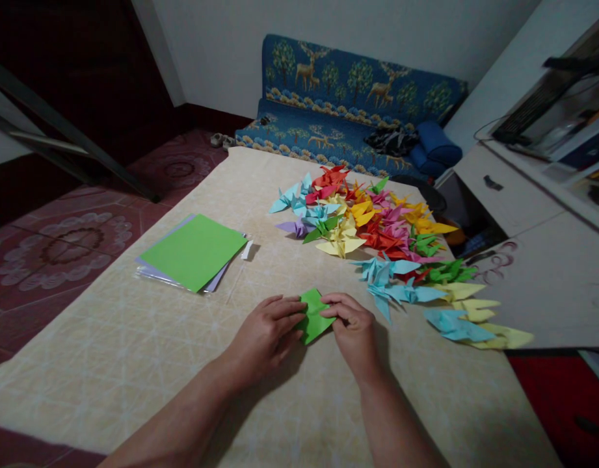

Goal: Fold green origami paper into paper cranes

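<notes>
Green and creased, the small folded paper shows a roughly diamond-shaped outline on the pale tablecloth, left of the blue paper cranes. The left hand holds its left side with bent fingers; the right hand grips its right edge.

The person's left grip and right grip hold a folded green paper on the worktop, near paper cranes
</notes>
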The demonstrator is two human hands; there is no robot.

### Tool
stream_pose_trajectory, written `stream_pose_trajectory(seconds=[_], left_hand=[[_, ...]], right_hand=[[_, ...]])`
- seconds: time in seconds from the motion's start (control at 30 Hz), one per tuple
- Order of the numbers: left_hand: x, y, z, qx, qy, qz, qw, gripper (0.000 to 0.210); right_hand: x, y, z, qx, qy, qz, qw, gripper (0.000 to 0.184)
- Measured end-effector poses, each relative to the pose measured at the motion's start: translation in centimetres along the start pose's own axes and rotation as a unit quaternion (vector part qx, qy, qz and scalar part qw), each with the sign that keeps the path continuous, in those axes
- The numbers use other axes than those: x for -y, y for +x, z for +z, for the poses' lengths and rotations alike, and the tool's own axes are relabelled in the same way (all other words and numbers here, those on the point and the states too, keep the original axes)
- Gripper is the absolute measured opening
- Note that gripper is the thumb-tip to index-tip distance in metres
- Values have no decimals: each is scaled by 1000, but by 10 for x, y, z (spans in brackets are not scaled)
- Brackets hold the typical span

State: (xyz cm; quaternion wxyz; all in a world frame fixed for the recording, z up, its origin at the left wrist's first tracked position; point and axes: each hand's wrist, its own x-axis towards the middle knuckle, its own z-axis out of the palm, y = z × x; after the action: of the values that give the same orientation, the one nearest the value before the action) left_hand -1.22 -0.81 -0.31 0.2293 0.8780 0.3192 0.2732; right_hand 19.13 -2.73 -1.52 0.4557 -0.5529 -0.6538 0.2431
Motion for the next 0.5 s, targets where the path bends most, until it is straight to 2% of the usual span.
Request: stream_pose_trajectory(seconds=[0.17,0.3,0.37,0.43,0.5], left_hand=[[1,-7,11,6,84,4,996,33],[-4,-11,17,11,142,8,990,38],[-6,-13,20,14,151,-2,989,40],[-7,-15,24,17,153,-8,988,43],[-8,-19,26,21,157,-17,987,50]], right_hand=[[-2,1,-7,-10,-77,-48,996,39],[17,-2,-2,-63,-135,-92,985,44],[34,-7,9,-7,-152,-97,984,44],[47,-13,23,140,-175,-108,969,67],[52,-18,33,200,-190,-124,953,86]])
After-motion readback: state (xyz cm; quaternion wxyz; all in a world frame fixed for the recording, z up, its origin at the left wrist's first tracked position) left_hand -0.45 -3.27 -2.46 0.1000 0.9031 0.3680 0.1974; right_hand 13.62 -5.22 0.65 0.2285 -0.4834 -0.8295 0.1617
